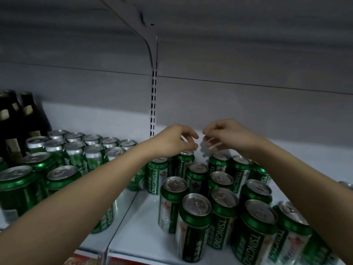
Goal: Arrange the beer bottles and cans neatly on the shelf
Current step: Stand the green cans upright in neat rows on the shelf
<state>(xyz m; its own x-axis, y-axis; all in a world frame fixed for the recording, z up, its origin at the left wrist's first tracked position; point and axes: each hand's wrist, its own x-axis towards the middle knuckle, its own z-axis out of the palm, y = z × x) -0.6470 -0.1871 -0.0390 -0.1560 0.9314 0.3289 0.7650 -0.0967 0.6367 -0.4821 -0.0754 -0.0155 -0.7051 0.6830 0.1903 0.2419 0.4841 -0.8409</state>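
Nearest to the camera, a group of green aluminium beer cans with silver tops (196,217) stands on the white metal shelf (145,217); the white word "TSINGTAO" runs vertically on several of them. A second group of green cans with paler labels (76,150) stands in rows on the left part of the shelf. Both bare forearms reach forward over the cans. The left hand (175,140) hangs above the rear cans, its fingers curled downward, the tips close to the top of one green can at the back (186,159); contact is unclear. The right hand (223,136) is beside it with bent fingers, and I cannot tell if it pinches anything. Far left stand dark brown glass bottles (17,119), labels unreadable.
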